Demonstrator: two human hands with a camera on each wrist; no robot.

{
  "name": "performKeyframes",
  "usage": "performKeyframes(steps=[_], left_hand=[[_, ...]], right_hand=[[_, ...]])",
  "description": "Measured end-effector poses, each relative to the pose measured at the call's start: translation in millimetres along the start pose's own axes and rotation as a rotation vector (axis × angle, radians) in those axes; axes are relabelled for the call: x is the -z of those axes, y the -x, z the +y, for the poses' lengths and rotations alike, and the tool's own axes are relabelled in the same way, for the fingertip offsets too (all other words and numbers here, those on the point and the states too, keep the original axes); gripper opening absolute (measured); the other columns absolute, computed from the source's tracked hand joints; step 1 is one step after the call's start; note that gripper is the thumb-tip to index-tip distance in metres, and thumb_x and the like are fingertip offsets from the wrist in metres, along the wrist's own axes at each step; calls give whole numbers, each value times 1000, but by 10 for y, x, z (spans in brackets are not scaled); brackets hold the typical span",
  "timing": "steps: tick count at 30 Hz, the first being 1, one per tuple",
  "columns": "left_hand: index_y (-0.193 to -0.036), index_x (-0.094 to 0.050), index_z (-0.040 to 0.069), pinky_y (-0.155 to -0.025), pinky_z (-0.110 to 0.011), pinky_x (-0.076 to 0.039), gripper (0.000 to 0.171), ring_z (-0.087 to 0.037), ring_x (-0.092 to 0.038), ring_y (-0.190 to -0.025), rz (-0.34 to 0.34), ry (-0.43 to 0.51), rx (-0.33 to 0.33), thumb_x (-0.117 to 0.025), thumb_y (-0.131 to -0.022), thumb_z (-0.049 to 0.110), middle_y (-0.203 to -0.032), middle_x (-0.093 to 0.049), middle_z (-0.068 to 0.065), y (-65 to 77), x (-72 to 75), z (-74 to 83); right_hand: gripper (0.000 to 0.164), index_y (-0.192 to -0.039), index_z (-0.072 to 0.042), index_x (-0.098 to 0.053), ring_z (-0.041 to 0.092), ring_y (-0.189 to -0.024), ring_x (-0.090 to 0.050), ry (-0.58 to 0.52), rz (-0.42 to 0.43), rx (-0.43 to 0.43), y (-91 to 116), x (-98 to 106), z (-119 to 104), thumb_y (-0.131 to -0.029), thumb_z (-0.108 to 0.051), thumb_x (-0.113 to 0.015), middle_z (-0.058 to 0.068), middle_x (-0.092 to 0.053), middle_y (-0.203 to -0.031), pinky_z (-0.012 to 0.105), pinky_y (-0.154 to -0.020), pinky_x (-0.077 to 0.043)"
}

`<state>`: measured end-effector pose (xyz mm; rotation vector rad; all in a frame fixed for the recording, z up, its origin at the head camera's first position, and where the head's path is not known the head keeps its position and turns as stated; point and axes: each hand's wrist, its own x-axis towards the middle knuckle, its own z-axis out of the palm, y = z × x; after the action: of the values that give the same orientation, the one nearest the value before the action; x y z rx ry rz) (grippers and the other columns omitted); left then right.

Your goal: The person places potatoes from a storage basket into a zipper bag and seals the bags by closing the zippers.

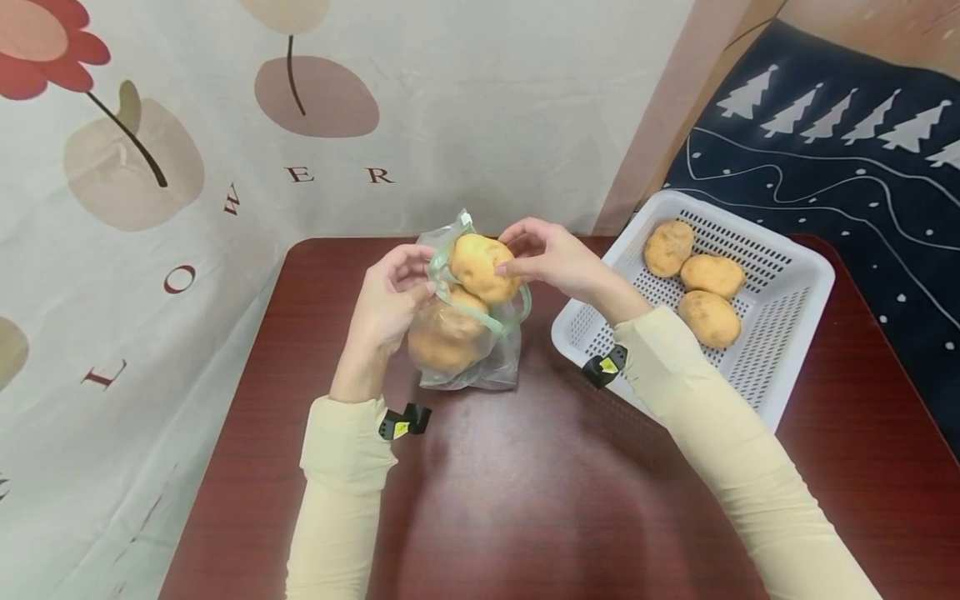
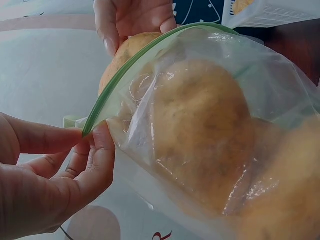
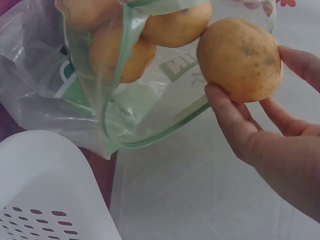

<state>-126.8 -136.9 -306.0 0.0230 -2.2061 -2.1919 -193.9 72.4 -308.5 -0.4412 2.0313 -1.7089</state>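
Printed cloth [image 1: 480,100] hung behind a dark red table [image 1: 487,492]; basket and bag both stood on the table.
The white basket [image 1: 787,283], at the right, held three potatoes [image 1: 708,319] resting against one another. The clear bag [image 1: 498,362], green along its rim, stood left of the basket near the table's far edge; several potatoes [image 1: 442,343] showed through its wall, exact count unclear. Left hand [image 1: 386,300]: thumb and fingers pinched together on the bag's green rim. Right hand [image 1: 558,260]: thumb and fingers clamped on one potato [image 1: 483,265], held at the bag's open mouth, above those inside; how far it had passed the rim could not be told. Smallest noted: dark specks on that potato's skin, right wrist view.
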Motion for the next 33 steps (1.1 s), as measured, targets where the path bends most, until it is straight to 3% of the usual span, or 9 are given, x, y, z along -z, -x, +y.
performKeyframes(steps=[6, 11, 17, 28, 33], left_hand=[[-110, -49, -13, -64, -23, -53, 36, -11, -55, -69, -46, -23, -28, -44, -76, -26, -83, -53, -6, 0, -24, -46], [-110, -50, -12, -64, -23, -53, 36, -12, -57, -69, -47, -19, -33, -44, -77, -26, -83, -54, -6, 8, -33, -58], [-111, -49, -13, -64, -23, -53, 36, -12, -58, -69, -59, -16, -43, -44, -77, -26, -84, -54, -6, 0, -33, -57], [-109, -53, -13, -73, -22, -48, 35, -13, -53, -80, -88, -95, -109, -49, -76, -24, -86, -54, -5, -30, -85, -41], [-110, -53, -12, -71, -21, -48, 36, -14, -53, -78, -86, -90, -95, -49, -76, -24, -86, -54, -5, -25, -98, -21]], right_hand=[[36, -115, 0, -56, 17, -87, -59, 48, -17, 33, -34, -23, 8, -81, -4, -67, 10, -57, -110, 33, -71, -55], [32, -107, 1, -55, 18, -84, -58, 41, 37, 6, -51, -49, 16, -80, -8, -69, 11, -56, -104, 40, -75, -54], [36, -111, 3, -56, 17, -84, -57, -25, 24, 32, -37, -20, 54, -77, 2, -68, 13, -58, -97, 32, -78, -53], [30, -101, 7, -54, 18, -75, -59, -106, 51, 79, -92, -94, 89, -75, 11, -66, 13, -58, -87, 35, -70, -56], [31, -102, 7, -54, 19, -76, -58, -102, 62, 86, -81, -96, 82, -75, 10, -66, 14, -57, -89, 35, -69, -56]])
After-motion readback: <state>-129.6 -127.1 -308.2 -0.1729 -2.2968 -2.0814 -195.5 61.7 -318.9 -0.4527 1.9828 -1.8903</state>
